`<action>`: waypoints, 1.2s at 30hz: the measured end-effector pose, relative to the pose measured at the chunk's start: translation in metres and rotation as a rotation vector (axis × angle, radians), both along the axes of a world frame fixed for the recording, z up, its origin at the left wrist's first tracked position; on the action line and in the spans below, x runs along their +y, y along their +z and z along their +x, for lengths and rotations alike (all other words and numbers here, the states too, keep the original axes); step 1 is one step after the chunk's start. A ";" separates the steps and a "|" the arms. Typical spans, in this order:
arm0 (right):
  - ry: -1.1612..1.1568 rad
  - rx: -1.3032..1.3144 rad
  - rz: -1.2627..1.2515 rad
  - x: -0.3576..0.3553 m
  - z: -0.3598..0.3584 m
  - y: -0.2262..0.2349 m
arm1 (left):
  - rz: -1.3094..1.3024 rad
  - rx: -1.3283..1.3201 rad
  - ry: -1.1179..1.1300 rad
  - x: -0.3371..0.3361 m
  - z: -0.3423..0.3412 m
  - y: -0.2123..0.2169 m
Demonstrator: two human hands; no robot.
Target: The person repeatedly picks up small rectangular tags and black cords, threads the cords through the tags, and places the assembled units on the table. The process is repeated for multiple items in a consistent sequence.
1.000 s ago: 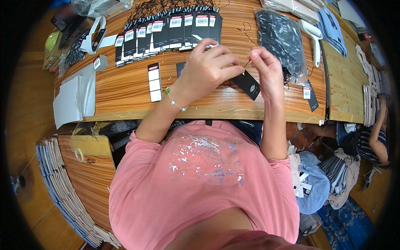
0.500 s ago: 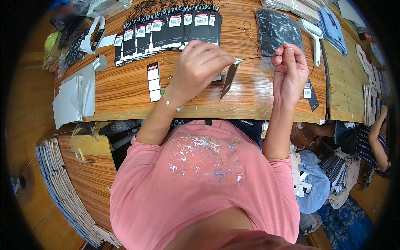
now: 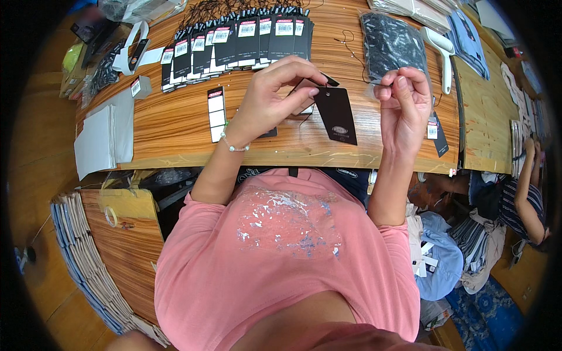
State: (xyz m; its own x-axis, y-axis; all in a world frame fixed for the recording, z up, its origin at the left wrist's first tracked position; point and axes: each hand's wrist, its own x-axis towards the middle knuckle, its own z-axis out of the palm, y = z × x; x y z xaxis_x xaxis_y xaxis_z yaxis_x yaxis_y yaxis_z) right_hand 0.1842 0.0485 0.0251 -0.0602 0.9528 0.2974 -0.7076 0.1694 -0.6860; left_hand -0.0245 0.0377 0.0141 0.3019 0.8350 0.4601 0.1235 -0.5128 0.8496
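My left hand [image 3: 278, 93] pinches a black hang tag [image 3: 337, 117] at its top, by a small punched hole. The tag hangs tilted with its dark face toward me; another tag piece shows partly behind my fingers. To the right, my right hand [image 3: 408, 105] is raised with its fingertips closed on a thin black cord [image 3: 376, 82], of which only a short bit shows. Beyond my left hand lie overlapping rows of black hang tags [image 3: 247, 41] with white labels and black cords. Near my left wrist rests a strip of white labels [image 3: 216, 114].
A clear bag of black cord fasteners [image 3: 393, 47] lies behind my right hand, beside a white handheld tool [image 3: 445, 61]. One loose tag [image 3: 439, 137] is at the table's right. White sheets [image 3: 96, 140] lie left. Folded garments [image 3: 88, 263] are stacked lower left; another person's arm [image 3: 530, 199] shows far right.
The hang tag has swung from nearly edge-on to face me, and my left fingers have turned over its top. The cord no longer stretches visibly between my hands. My right hand has dropped slightly.
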 end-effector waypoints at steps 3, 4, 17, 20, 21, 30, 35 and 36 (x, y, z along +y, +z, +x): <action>0.134 0.076 0.023 -0.002 -0.004 -0.003 | -0.134 -0.084 -0.036 -0.003 0.000 0.002; 0.190 0.109 0.039 -0.002 -0.006 -0.004 | -0.140 -0.089 -0.033 -0.002 0.001 0.001; 0.354 0.133 -0.190 0.001 -0.023 -0.008 | 0.040 0.148 0.059 -0.001 0.032 -0.019; 0.345 0.086 -0.182 0.000 -0.024 -0.001 | -0.004 0.059 0.041 -0.002 0.042 -0.018; 0.344 0.043 -0.171 -0.002 -0.026 0.003 | -0.007 0.035 0.067 -0.002 0.046 -0.023; 0.103 -0.343 0.036 -0.019 -0.044 0.018 | 0.355 0.284 0.255 0.010 0.052 -0.033; -0.011 -0.147 -0.014 0.000 -0.016 0.019 | 0.019 0.101 0.069 0.007 0.041 -0.034; -0.002 -0.110 -0.028 0.001 -0.013 0.019 | 0.015 0.119 0.069 0.006 0.040 -0.032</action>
